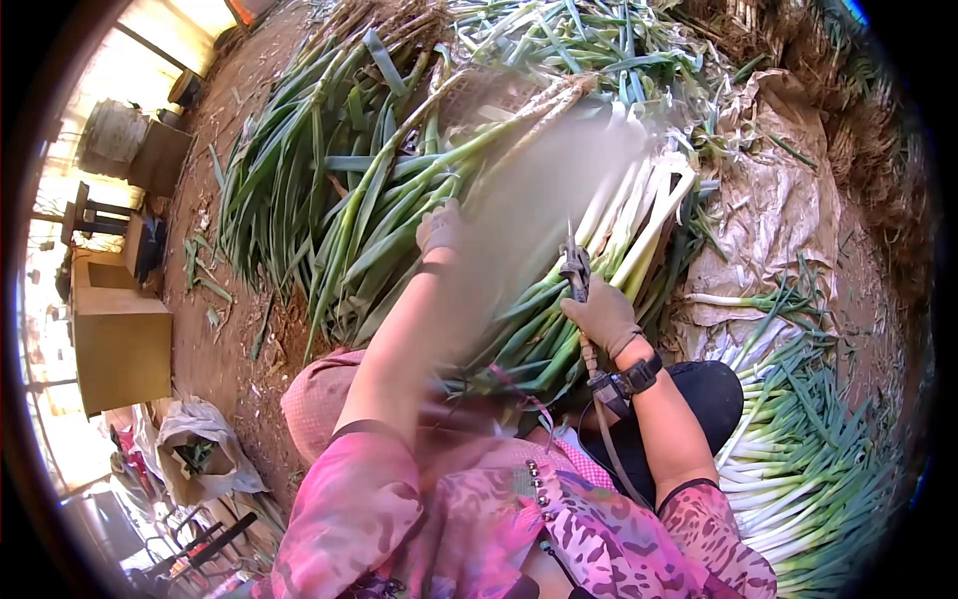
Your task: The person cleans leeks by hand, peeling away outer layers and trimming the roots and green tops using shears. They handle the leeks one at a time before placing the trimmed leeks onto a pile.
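My left hand point(439, 230), gloved, is closed round the green leaves of a leek point(499, 135) at the edge of a large leafy pile point(309, 180). My right hand point(601, 314), also gloved, grips an air gun point(574, 262) with a thin nozzle pointing up and a hose point(607, 439) running down from it. Just beyond the nozzle lies a bunch of leeks with pale stems point(629, 210), its green leaves toward my lap. A grey, hazy blur covers the space between my hands and hides part of the leaves.
Cleaned leeks point(778, 479) lie in a row at the lower right, beside a crumpled sheet point(773, 210). Leaf scraps point(579, 40) cover the top. On the left are a wooden box point(120, 344) and an open sack point(205, 449) on the dirt floor.
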`<state>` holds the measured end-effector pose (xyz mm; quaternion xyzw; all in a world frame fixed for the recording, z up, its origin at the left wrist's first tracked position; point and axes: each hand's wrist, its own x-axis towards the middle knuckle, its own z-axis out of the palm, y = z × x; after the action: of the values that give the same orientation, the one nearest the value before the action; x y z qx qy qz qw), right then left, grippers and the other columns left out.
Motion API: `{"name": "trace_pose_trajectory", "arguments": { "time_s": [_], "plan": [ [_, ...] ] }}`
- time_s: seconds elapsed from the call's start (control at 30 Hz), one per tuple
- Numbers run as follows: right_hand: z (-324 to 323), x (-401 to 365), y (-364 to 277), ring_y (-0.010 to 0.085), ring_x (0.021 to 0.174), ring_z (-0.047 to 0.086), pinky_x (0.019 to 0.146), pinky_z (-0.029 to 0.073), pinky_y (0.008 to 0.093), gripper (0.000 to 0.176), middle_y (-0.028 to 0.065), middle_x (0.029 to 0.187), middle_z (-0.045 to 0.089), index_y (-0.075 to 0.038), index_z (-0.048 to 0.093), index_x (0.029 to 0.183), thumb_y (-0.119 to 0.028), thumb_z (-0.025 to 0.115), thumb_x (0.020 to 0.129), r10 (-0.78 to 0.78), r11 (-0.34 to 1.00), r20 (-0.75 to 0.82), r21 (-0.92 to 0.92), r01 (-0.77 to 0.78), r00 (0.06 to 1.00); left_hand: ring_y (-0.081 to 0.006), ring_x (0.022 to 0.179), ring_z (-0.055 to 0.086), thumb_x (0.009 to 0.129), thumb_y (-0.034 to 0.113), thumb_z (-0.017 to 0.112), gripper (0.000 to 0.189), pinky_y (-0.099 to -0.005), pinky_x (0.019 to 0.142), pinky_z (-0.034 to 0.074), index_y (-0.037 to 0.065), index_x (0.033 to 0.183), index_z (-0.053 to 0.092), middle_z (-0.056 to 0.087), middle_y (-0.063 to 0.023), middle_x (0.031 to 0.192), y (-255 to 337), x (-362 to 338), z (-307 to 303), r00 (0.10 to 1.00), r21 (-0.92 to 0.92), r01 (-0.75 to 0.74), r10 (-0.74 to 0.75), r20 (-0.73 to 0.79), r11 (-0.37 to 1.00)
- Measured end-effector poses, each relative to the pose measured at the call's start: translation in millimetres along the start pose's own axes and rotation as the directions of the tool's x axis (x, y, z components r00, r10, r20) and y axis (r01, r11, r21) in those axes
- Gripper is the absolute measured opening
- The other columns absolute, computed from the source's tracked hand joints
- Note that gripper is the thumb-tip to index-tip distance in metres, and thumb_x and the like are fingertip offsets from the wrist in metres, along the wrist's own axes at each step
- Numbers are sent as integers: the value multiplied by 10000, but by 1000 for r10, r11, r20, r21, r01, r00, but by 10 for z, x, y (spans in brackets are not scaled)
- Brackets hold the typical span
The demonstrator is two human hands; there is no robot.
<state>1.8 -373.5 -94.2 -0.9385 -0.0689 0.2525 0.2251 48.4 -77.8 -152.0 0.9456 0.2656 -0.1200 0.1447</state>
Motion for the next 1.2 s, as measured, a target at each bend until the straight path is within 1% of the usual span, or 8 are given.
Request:
{"name": "trace_pose_trajectory", "arguments": {
  "time_s": [0.27, 0.4, 0.6, 0.8, 0.87, 0.93, 1.1, 1.2],
  "plan": [
    [-33, -139, 28, 428, 953, 679, 848, 533, 483, 528, 261, 981, 705, 14, 613, 1068, -442, 710, 818, -19, 998, 5, 56, 18, 1000, -390, 1173, 629, 773, 496, 728, 698, -437, 1028, 486, 22, 1277, 628, 643, -253, 1280, -202, -205, -121, 990, -163, 36, -14, 139, 986],
    [-210, -454, -179, 430, 919, 672, 813, 527, 489, 501, 259, 959, 695, -14, 614, 1102, -427, 698, 831, -84, 951, 56, 304, 63, 995, -253, 1087, 678, 821, 428, 761, 622, -361, 944, 514, -14, 1243, 649, 712, -201, 1161, 41, -506, -231, 902, -554, -37, 266, 340, 832],
    [-133, -716, -232, 440, 946, 660, 843, 522, 493, 540, 272, 976, 688, 5, 595, 1176, -399, 686, 829, -145, 959, 63, 255, 125, 987, -207, 984, 685, 885, 459, 728, 584, -314, 882, 528, -29, 1201, 668, 732, -165, 1072, 163, -706, 282, 952, -708, -86, 266, 148, 701],
    [-50, -751, -244, 445, 882, 665, 797, 529, 495, 515, 257, 904, 692, 14, 605, 1141, -385, 684, 825, -237, 935, -5, 271, 230, 971, -135, 894, 636, 983, 400, 651, 504, -287, 822, 518, -44, 1220, 639, 700, -62, 1028, 165, -689, 332, 846, -926, 294, 386, 368, 239],
    [-72, -652, -257, 444, 867, 665, 780, 525, 500, 507, 250, 890, 690, 7, 605, 1137, -385, 684, 826, -132, 955, 7, 269, 125, 991, -117, 894, 623, 985, 377, 656, 485, -279, 812, 514, -44, 1225, 635, 694, -53, 1028, 240, -792, 124, 827, -927, 258, 432, 358, 273],
    [-135, -707, -315, 444, 875, 662, 781, 518, 508, 476, 251, 897, 687, 0, 603, 1088, -391, 683, 827, -175, 943, -10, 288, 170, 985, -108, 901, 615, 981, 358, 666, 474, -275, 808, 514, -43, 1231, 632, 691, -53, 1029, 328, -841, -9, 858, -831, -74, 461, 229, 551],
    [-76, -969, -206, 458, 883, 654, 793, 518, 515, 459, 265, 900, 677, -1, 592, 1038, -398, 684, 828, -233, 931, -3, 287, 224, 972, -105, 916, 613, 887, 172, 655, 422, -264, 820, 517, -35, 1253, 621, 680, -49, 1032, 303, -814, 81, 814, -905, 122, 481, 326, 407],
    [-55, -869, -177, 461, 878, 655, 798, 518, 523, 459, 270, 884, 674, 7, 586, 1006, -404, 684, 827, -192, 934, 1, 307, 182, 981, -101, 908, 615, 893, 177, 658, 410, -259, 806, 517, -23, 1250, 628, 679, -46, 1025, 320, -789, 213, 810, -912, 4, 533, 243, 410]
  ]
}}
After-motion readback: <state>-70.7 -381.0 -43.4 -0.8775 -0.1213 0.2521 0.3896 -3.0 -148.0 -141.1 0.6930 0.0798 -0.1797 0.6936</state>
